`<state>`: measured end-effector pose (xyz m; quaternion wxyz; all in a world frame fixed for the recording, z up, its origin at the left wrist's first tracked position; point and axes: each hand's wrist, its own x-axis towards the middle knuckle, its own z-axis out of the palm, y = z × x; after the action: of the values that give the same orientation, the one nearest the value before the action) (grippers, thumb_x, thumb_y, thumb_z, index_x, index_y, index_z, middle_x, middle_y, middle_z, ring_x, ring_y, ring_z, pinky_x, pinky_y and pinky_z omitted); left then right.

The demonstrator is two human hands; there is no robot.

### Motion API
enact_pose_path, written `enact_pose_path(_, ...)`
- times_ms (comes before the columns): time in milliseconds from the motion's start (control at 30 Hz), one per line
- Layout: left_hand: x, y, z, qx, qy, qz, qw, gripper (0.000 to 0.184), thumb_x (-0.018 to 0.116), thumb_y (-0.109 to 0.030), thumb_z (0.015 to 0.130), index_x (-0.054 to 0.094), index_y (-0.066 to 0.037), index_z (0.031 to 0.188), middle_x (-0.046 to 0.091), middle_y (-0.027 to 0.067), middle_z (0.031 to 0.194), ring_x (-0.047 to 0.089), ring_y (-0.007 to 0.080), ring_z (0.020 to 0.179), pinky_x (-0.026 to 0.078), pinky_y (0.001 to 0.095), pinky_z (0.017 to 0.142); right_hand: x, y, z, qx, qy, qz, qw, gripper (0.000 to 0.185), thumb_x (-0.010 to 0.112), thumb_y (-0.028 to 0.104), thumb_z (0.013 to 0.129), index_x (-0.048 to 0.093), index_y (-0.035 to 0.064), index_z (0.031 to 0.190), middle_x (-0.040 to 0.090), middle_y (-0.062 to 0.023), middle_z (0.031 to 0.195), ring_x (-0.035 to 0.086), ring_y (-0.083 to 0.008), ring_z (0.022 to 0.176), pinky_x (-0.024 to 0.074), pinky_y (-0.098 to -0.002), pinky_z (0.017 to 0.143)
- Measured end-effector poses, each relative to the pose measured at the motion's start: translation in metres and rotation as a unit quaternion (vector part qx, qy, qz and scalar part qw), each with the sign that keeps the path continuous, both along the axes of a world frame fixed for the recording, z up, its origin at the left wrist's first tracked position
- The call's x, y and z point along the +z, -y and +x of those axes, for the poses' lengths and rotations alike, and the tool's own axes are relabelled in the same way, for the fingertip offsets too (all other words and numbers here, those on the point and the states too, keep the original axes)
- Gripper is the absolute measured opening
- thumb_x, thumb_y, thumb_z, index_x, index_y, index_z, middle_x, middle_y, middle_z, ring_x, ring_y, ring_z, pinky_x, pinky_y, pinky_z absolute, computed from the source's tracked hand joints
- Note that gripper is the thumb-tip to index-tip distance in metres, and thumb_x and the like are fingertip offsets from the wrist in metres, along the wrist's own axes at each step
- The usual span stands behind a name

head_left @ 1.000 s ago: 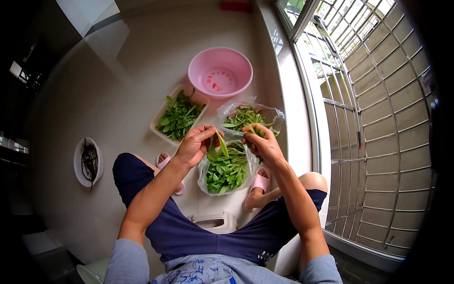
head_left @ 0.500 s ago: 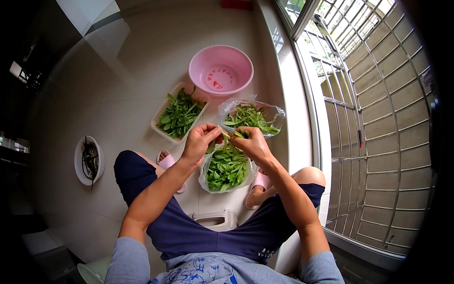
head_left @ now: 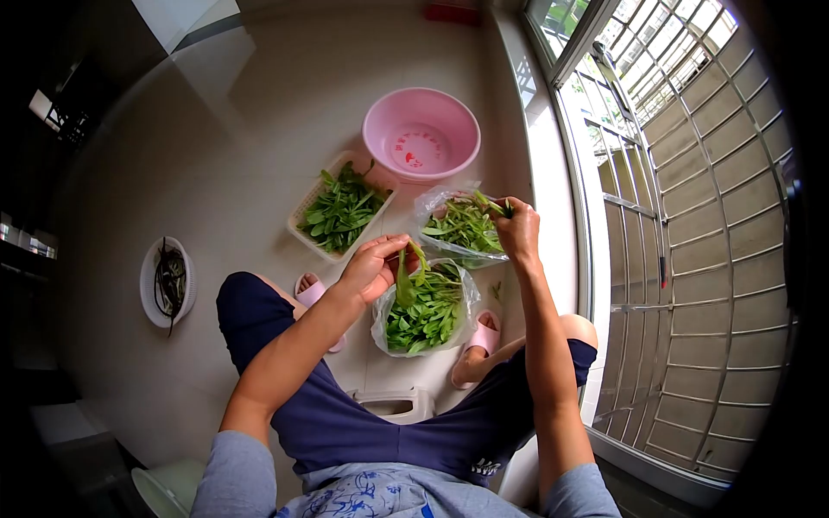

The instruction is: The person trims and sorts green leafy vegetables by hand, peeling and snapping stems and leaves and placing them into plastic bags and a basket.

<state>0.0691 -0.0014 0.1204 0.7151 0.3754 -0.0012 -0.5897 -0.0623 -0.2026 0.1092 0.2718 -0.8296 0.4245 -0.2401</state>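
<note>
My left hand [head_left: 376, 266] pinches a leafy green sprig [head_left: 406, 278], just above a plastic bag of leafy greens [head_left: 423, 315] between my feet. Farther right, my right hand [head_left: 518, 229] is closed on green stems [head_left: 494, 205] at the right edge of a second plastic bag [head_left: 462, 223], which holds stems and leaves. Behind my left hand, a pale rectangular basket [head_left: 302, 231] contains more green leaves [head_left: 341, 207].
A pink basin [head_left: 466, 155] stands beyond the basket and bags. On the left floor is a white oval basket [head_left: 147, 285] with dark, long pods. A window ledge and metal bars [head_left: 665, 306] run along the right.
My right hand has moved away from my left, rightward and forward to the second bag, with stems in it. My left hand still grips a sprig. The view has shifted slightly.
</note>
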Motion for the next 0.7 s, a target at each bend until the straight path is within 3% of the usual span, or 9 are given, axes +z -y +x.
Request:
enact_pose_path(33, 0.001, 0.000, 0.000, -0.002, -0.002, 0.002, 1.000, 0.009, 0.048, -0.008, 0.079, 0.052, 0.000, 0.083, 0.056, 0.0099, 0.082, 0.054, 0.0162, 0.073, 0.046, 0.0290, 0.069, 0.012, -0.007, 0.002, 0.002, 0.000, -0.001, 1.000, 0.019, 0.061, 0.012, 0.069, 0.060, 0.0008, 0.084, 0.060, -0.0087, 0.066, 0.053, -0.0096, 0.056, 0.0417, -0.0246, 0.052)
enact_pose_path(100, 0.002, 0.000, 0.000, -0.003, -0.006, 0.004, 1.000, 0.009, 0.049, -0.007, 0.079, 0.052, 0.000, 0.083, 0.055, 0.0091, 0.081, 0.054, 0.0160, 0.072, 0.046, 0.0292, 0.069, 0.036, -0.027, 0.006, 0.048, 0.070, 0.245, 0.966, 0.017, 0.060, 0.014, 0.070, 0.061, 0.0015, 0.082, 0.060, -0.0046, 0.065, 0.051, -0.0074, 0.056, 0.0390, -0.0215, 0.048)
enact_pose_path(133, 0.002, 0.000, 0.000, -0.006, -0.001, -0.001, 1.000, 0.009, 0.050, -0.007, 0.078, 0.053, 0.000, 0.083, 0.055, 0.0081, 0.079, 0.054, 0.0154, 0.071, 0.046, 0.0290, 0.069, 0.041, -0.040, 0.009, 0.126, 0.128, 0.291, 0.940, 0.016, 0.059, 0.017, 0.073, 0.061, 0.0034, 0.082, 0.058, -0.0012, 0.064, 0.046, -0.0054, 0.052, 0.0340, -0.0183, 0.045)
enact_pose_path(167, 0.003, 0.000, -0.001, -0.011, 0.003, -0.006, 1.000, 0.009, 0.050, -0.006, 0.078, 0.053, 0.000, 0.084, 0.055, 0.0071, 0.077, 0.054, 0.0148, 0.071, 0.046, 0.0289, 0.068, 0.052, -0.051, 0.008, 0.164, 0.089, 0.342, 0.921, 0.018, 0.059, 0.017, 0.073, 0.060, 0.0005, 0.079, 0.058, -0.0033, 0.064, 0.048, -0.0063, 0.056, 0.0369, -0.0188, 0.050)
enact_pose_path(367, 0.004, 0.004, -0.007, -0.022, 0.052, 0.002, 0.998, 0.010, 0.053, -0.007, 0.076, 0.053, -0.001, 0.084, 0.055, 0.0041, 0.075, 0.052, 0.0101, 0.065, 0.046, 0.0245, 0.064, 0.053, -0.071, 0.010, 0.209, 0.037, 0.455, 0.865, 0.018, 0.057, 0.019, 0.075, 0.058, 0.0012, 0.077, 0.051, 0.0007, 0.059, 0.042, -0.0028, 0.050, 0.0316, -0.0176, 0.043)
enact_pose_path(467, 0.007, 0.006, -0.010, -0.017, 0.088, 0.005, 0.996, 0.010, 0.054, -0.007, 0.076, 0.054, 0.000, 0.084, 0.056, 0.0044, 0.076, 0.052, 0.0097, 0.066, 0.045, 0.0235, 0.064, 0.047, -0.076, 0.010, 0.235, 0.095, 0.521, 0.815, 0.009, 0.054, 0.012, 0.075, 0.055, 0.0028, 0.077, 0.043, 0.0041, 0.053, 0.032, -0.0014, 0.043, 0.0204, -0.0166, 0.038)
enact_pose_path(600, 0.008, 0.008, -0.015, -0.006, 0.127, -0.007, 0.992, 0.010, 0.054, -0.007, 0.076, 0.055, 0.000, 0.084, 0.057, 0.0046, 0.076, 0.053, 0.0098, 0.066, 0.045, 0.0224, 0.064, 0.044, -0.078, 0.012, 0.209, 0.130, 0.573, 0.782, 0.013, 0.055, 0.015, 0.074, 0.056, 0.0021, 0.073, 0.043, 0.0037, 0.053, 0.032, -0.0024, 0.043, 0.0222, -0.0170, 0.038)
enact_pose_path(667, 0.005, 0.009, -0.021, 0.037, 0.292, -0.008, 0.956, 0.007, 0.055, -0.005, 0.075, 0.056, -0.003, 0.082, 0.057, 0.0047, 0.078, 0.053, 0.0091, 0.070, 0.042, 0.0205, 0.066, 0.037, -0.080, 0.013, 0.149, 0.161, 0.588, 0.778, 0.009, 0.053, 0.011, 0.073, 0.055, 0.0025, 0.071, 0.040, 0.0033, 0.051, 0.029, -0.0036, 0.040, 0.0201, -0.0173, 0.037)
enact_pose_path(700, 0.006, 0.010, -0.022, 0.036, 0.293, -0.008, 0.955, 0.007, 0.055, -0.005, 0.075, 0.056, -0.003, 0.082, 0.057, 0.0047, 0.078, 0.053, 0.0091, 0.070, 0.042, 0.0205, 0.066, 0.038, -0.080, 0.012, 0.149, 0.162, 0.588, 0.778, 0.009, 0.053, 0.011, 0.073, 0.055, 0.0025, 0.071, 0.040, 0.0033, 0.051, 0.029, -0.0036, 0.040, 0.0201, -0.0173, 0.037)
